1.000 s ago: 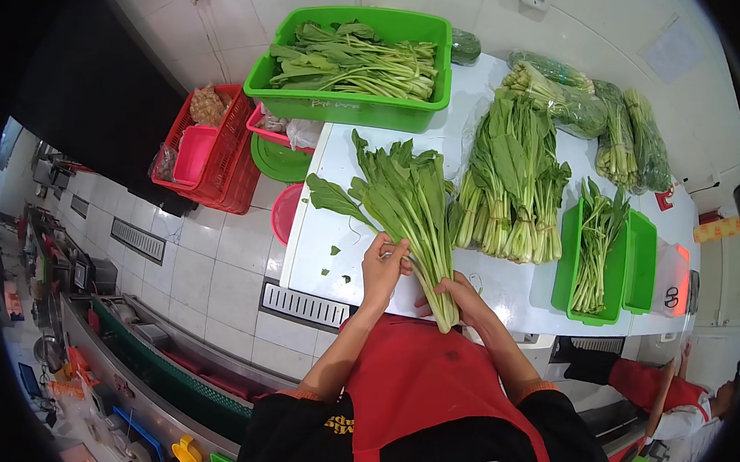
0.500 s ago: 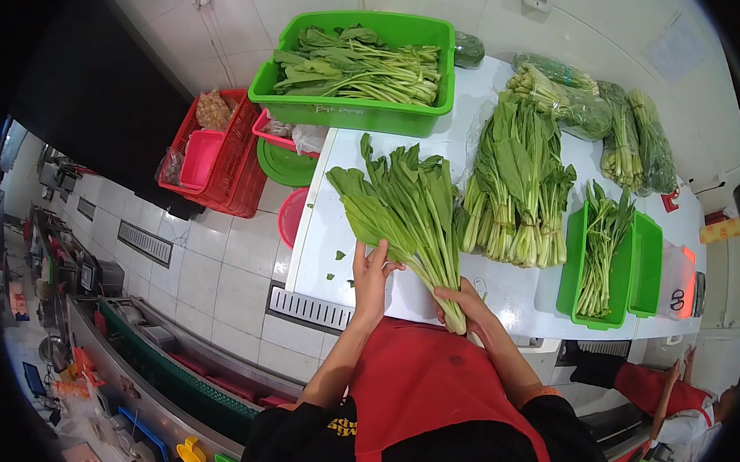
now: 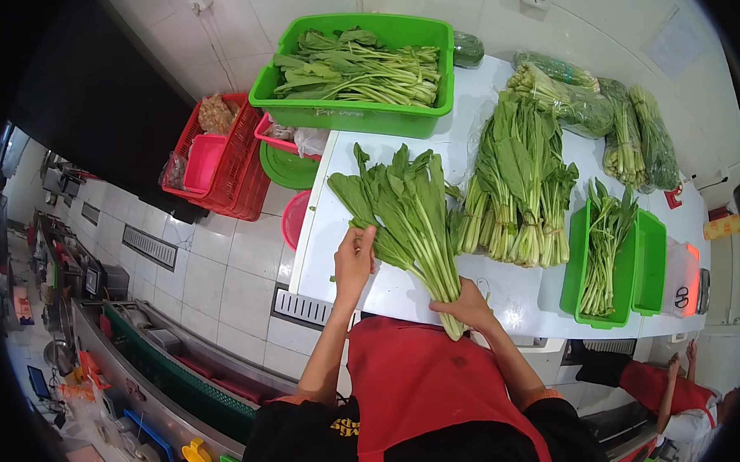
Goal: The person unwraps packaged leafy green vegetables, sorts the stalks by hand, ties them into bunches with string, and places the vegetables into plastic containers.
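Observation:
A loose bunch of choy sum (image 3: 415, 221) is over the near edge of the white table, leaves away from me and stem ends toward my red apron. My right hand (image 3: 467, 307) is wrapped round its pale stems near the base. On the left side of the bunch, my left hand (image 3: 355, 260) has its fingers curled together at the edge of an outer leaf; the exact pinch is partly hidden. Just right of the bunch lie several tied bundles of choy sum (image 3: 521, 183) on the table.
A green tub (image 3: 340, 117) of greens stands at the table's back left. Bagged vegetables (image 3: 643, 141) lie at the back right. Smaller green trays (image 3: 651, 268), one with leafy stems (image 3: 603, 262), sit at right. Red crates (image 3: 219, 188) are on the floor; another person (image 3: 666, 391) is at lower right.
My left hand has moved slightly left and up, its fingers going from spread under the leaves to curled at the leaf edge. My right hand still grips the stems.

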A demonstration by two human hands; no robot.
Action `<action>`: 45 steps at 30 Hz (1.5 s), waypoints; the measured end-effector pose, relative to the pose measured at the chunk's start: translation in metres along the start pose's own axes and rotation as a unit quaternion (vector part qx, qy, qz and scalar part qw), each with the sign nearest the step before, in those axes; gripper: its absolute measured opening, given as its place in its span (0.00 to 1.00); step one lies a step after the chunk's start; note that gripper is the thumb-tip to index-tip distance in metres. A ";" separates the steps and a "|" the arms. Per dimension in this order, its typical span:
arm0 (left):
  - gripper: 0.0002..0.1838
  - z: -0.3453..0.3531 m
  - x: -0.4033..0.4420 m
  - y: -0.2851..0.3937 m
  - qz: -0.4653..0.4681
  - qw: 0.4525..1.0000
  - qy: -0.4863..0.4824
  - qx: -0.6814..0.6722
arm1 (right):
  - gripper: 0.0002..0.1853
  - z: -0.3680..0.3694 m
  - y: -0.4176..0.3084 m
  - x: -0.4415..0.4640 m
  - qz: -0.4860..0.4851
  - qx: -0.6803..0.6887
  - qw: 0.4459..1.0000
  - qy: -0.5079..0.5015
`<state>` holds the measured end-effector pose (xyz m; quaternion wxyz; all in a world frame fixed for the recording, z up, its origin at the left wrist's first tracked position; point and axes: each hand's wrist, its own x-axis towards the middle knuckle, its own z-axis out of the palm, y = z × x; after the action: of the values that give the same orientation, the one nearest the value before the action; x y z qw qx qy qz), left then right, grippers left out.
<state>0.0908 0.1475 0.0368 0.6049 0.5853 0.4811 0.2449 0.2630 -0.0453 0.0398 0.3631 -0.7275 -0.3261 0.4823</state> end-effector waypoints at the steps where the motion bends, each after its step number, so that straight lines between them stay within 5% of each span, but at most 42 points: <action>1: 0.23 0.001 0.004 -0.009 -0.010 0.997 0.018 0.079 | 0.32 -0.001 0.001 0.001 0.001 -0.023 1.000 0.000; 6: 0.27 0.009 -0.007 0.014 -0.128 0.975 0.068 0.169 | 0.32 -0.004 0.000 -0.001 -0.008 -0.052 0.999 0.010; 8: 0.27 0.011 -0.007 -0.004 -0.004 0.958 0.103 0.269 | 0.33 -0.001 0.003 -0.001 -0.012 -0.045 0.999 0.007; 15: 0.25 0.016 0.001 -0.030 0.089 0.946 0.081 0.301 | 0.32 -0.002 0.003 -0.005 0.000 0.008 1.000 0.006; 17: 0.20 0.025 -0.002 -0.013 0.169 0.938 0.195 0.232 | 0.32 -0.003 0.003 -0.006 0.007 0.015 1.000 0.006; 24: 0.18 0.015 0.012 -0.012 0.027 0.976 0.109 0.187 | 0.31 -0.005 0.003 -0.012 -0.020 0.055 0.998 0.004; 26: 0.16 0.011 0.013 -0.011 0.116 0.957 0.076 0.256 | 0.30 -0.006 0.003 -0.013 -0.015 0.080 0.997 0.008; 30: 0.17 -0.008 0.016 0.009 0.094 0.949 0.011 0.299 | 0.27 -0.008 0.013 -0.014 0.011 0.149 0.989 -0.007; 32: 0.20 -0.031 0.043 -0.033 0.306 0.905 0.160 0.248 | 0.26 -0.012 0.017 -0.013 0.008 0.162 0.987 -0.016; 35: 0.21 -0.074 0.070 -0.036 0.331 0.878 0.240 0.250 | 0.25 -0.019 0.017 -0.016 0.006 0.160 0.987 -0.014; 38: 0.21 -0.074 0.048 0.032 0.203 0.939 0.174 0.214 | 0.25 -0.020 0.020 -0.011 0.006 0.110 0.993 -0.031; 40: 0.19 -0.026 0.027 0.076 0.106 0.992 0.015 0.061 | 0.28 -0.018 0.025 -0.008 -0.017 0.103 0.993 -0.054; 42: 0.16 0.040 -0.002 0.112 0.099 0.989 -0.111 0.019 | 0.30 -0.001 0.055 0.002 -0.084 0.106 0.990 -0.026; 44: 0.17 0.112 -0.036 0.139 -0.056 0.948 -0.309 -0.056 | 0.35 -0.015 0.031 -0.011 -0.032 0.119 0.989 -0.077; 45: 0.18 0.151 -0.055 0.148 -0.091 0.932 -0.343 -0.068 | 0.39 -0.012 0.033 -0.011 -0.051 0.050 0.997 -0.018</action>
<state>0.2389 0.0574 0.1708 0.7910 0.5453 0.2774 0.0049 0.2748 -0.0744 0.0203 0.4175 -0.6822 -0.3443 0.4917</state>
